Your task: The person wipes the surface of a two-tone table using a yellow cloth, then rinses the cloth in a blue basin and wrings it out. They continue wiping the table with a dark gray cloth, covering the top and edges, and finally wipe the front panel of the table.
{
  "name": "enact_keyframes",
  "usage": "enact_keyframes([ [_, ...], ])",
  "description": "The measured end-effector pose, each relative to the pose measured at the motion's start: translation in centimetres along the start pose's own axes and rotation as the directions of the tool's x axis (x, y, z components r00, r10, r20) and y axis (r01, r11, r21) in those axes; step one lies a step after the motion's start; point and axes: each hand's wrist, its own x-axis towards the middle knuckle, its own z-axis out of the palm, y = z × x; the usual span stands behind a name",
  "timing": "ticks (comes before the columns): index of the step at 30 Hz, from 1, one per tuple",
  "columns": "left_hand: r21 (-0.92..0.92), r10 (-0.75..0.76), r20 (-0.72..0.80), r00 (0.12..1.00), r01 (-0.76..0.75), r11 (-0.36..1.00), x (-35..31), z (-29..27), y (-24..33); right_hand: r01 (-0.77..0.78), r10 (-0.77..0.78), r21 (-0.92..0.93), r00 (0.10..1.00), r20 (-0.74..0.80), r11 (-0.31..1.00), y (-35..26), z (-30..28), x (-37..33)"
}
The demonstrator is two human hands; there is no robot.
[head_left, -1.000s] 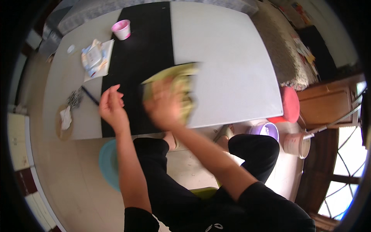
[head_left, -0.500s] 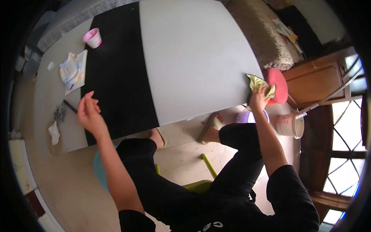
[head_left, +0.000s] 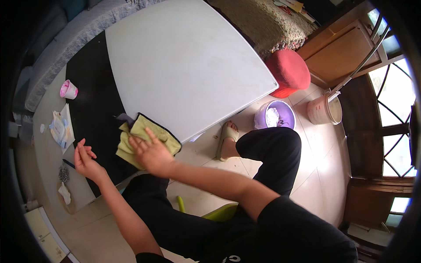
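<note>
A yellow-green cleaning cloth [head_left: 127, 150] with a dark border and a grey fold lies across the near edge of the table [head_left: 188, 65], where its black band meets the light panel. My right hand [head_left: 151, 152] presses the cloth from above, its fingers bent over the fabric and slightly blurred. Left of it, my left hand [head_left: 89, 164] hovers by the table's near left part, empty, with fingers loosely curled and apart. Close beyond that hand is a pack of wipes [head_left: 61, 128].
A pink-and-white cup [head_left: 69, 90] stands at the far left. Nearer are a grey chain-like bundle [head_left: 64, 173] and a crumpled tissue [head_left: 65, 193]. Right of the table are a red stool [head_left: 287, 72], a purple bin [head_left: 262, 116] and a pale bucket [head_left: 322, 110].
My right hand has swept the cloth from the table's right corner leftward to the black band. The cloth is spread wider now. My left hand stays raised at the left; the view has shifted.
</note>
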Motion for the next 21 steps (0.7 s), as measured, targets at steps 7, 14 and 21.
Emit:
enact_keyframes([
  [7,0.07,0.036,0.103,0.994,-0.043,0.997,-0.9,3.3,1.1,-0.563,0.545,-0.178,0.826,-0.142,0.807,21.3,-4.2,-9.5],
  [14,0.031,0.042,0.082,0.996,-0.045,0.999,-1.0,5.1,1.9,-0.966,0.891,0.082,0.19,-0.412,0.244,35.3,-7.3,-16.9],
  [21,0.051,0.044,0.126,0.991,-0.051,0.997,-1.4,5.9,1.9,-0.848,0.802,-0.276,0.523,-0.288,0.453,19.6,-4.6,-10.0],
])
